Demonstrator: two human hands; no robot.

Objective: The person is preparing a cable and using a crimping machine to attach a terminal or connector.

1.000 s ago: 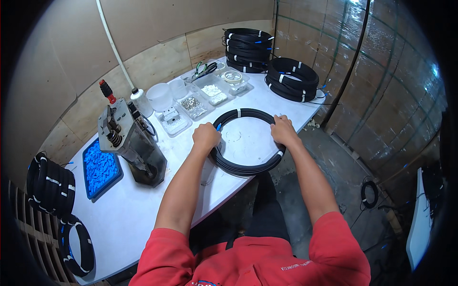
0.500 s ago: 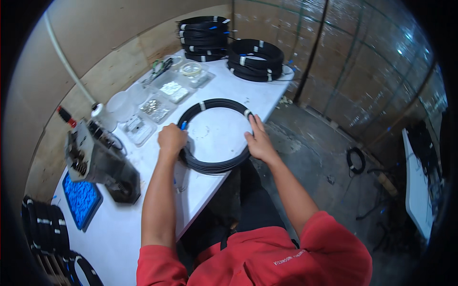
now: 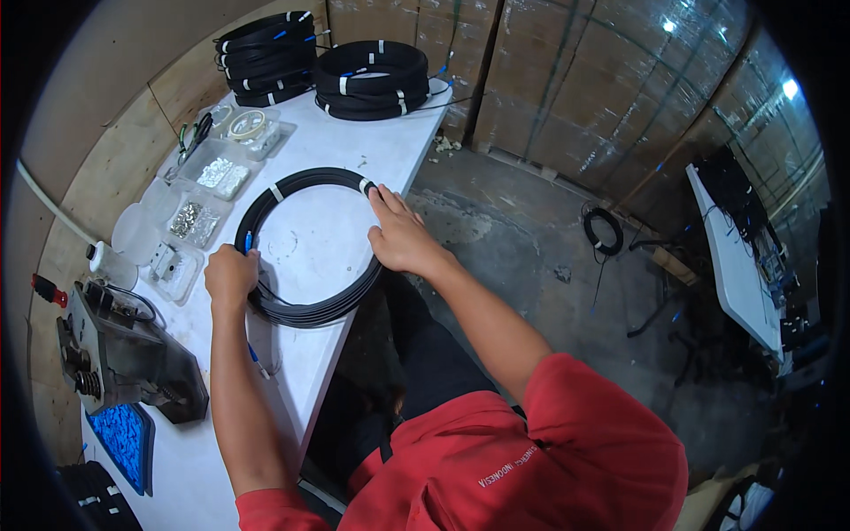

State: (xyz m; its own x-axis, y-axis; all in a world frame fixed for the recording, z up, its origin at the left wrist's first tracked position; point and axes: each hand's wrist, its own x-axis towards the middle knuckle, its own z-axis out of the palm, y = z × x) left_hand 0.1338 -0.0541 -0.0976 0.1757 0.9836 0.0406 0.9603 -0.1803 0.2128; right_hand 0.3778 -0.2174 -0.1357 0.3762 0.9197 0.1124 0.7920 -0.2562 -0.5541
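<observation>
1 blk cable coil (image 3: 305,313), ctr-left of frame, on wht table (image 3: 359,146); L hand (image 3: 232,276) gripping left side, R hand (image 3: 405,237) open against right. Prob. springy, moderately heavy; best held at opp. sides.

A white tabletop (image 3: 305,146) runs slantwise along the left side of the room, its far corner near a dark upright post (image 3: 483,84). Behind its left edge rises a wall with a grey-beige upper panel (image 3: 84,84) above a band of pale plywood (image 3: 133,146); a white pipe (image 3: 55,211) slants in front of it. Across the back, brown cartons (image 3: 575,97) stand stacked under shiny clear wrap, which throws back bright glints of light (image 3: 790,88). The grey concrete floor (image 3: 522,257) is stained and patchy, darkening toward the lower right. A second white table (image 3: 722,257) stands at the right, well apart.
</observation>
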